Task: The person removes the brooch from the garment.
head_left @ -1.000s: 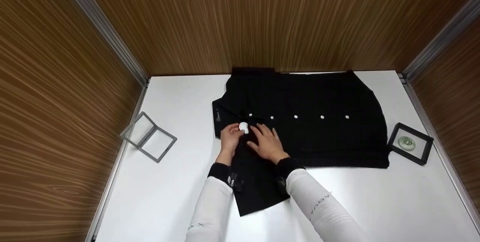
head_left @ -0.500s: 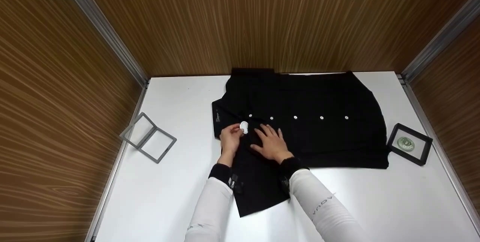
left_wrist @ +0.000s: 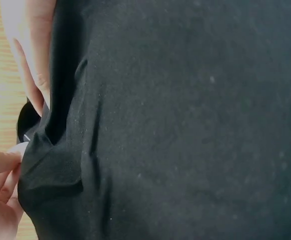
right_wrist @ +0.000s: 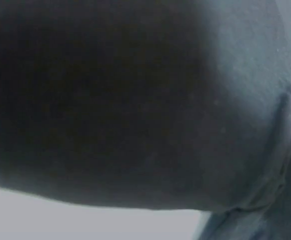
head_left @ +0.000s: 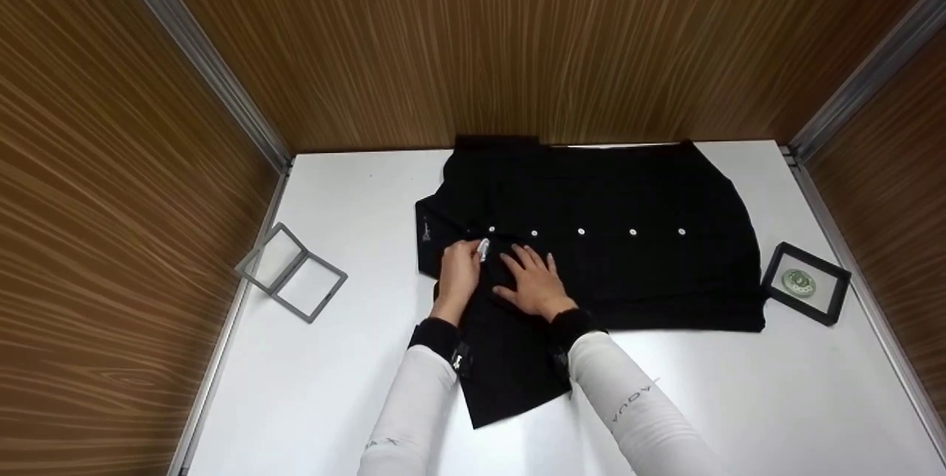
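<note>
A black short-sleeved shirt [head_left: 621, 188] with a row of white buttons lies on the table, its collar to the left and one sleeve toward me. My left hand [head_left: 457, 276] pinches a small white disc-like ornament [head_left: 483, 250] at the shirt's upper front, just below the top buttons. The ornament is tilted nearly edge-on, and part of it is hidden by the fingers. Just to the right, my right hand [head_left: 533, 282] rests on the cloth with its fingers spread. Black fabric [left_wrist: 185, 120] fills most of the left wrist view, with parts of two hands at its left edge.
On the left stands a grey hinged frame [head_left: 295, 272], folded open. A black-edged display frame [head_left: 828, 310] holding a green round carved piece [head_left: 798, 282] lies at the shirt's right hem. Wood-grain panels [head_left: 473, 40] wall in the white table [head_left: 355, 387] at the back and both sides.
The left hand has rolled over, turning the white ornament from face-up to nearly edge-on. My right hand shifted slightly right during the first half second, then stayed on the shirt.
</note>
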### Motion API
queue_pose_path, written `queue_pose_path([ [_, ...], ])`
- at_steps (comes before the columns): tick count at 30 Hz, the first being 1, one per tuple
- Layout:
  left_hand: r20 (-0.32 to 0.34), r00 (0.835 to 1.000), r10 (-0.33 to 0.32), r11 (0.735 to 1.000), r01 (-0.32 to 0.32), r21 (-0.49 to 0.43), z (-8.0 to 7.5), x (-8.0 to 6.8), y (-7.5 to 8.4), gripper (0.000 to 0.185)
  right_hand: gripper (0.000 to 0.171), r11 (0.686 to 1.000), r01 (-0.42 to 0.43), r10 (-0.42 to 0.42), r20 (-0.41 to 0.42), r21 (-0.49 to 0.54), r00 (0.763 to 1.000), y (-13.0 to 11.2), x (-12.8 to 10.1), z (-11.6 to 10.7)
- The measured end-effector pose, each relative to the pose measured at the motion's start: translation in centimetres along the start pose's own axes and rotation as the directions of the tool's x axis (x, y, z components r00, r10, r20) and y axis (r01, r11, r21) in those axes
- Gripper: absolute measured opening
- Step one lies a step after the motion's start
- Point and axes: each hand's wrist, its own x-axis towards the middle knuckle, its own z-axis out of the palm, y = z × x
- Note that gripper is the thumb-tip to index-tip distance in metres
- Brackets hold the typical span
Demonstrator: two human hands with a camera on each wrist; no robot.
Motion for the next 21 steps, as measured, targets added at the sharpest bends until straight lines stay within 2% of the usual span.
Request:
queue_pose_path([
  [5,-0.002,0.991,0.135,0.979,-0.133,0.154,-0.2,-0.3,0.3,0.018,0.071,1.000,0.011,-0.011,0.002,0.016,1.000,0.1,0.0,-0.1],
  [9,-0.014,0.984,0.180,0.961,-0.173,0.215,-0.3,-0.5,0.3,0.015,0.072,1.000,0.019,-0.019,0.011,0.020,1.000,0.3,0.1,0.1],
  [16,-0.041,0.987,0.153,0.967,-0.141,0.211,-0.9,-0.9,0.1,0.010,0.073,0.999,0.024,-0.025,0.028,0.022,0.999,0.3,0.1,0.0],
  [19,-0.057,0.994,0.089,0.982,-0.078,0.171,-1.2,-1.1,-0.3,0.009,0.075,1.000,0.015,-0.016,0.040,0.015,0.999,0.2,0.1,-0.2],
  [21,-0.072,0.997,0.017,0.996,-0.011,0.093,-1.2,-1.1,-0.7,0.010,0.075,1.000,0.009,-0.010,0.045,0.012,0.999,0.2,0.0,-0.2],
])
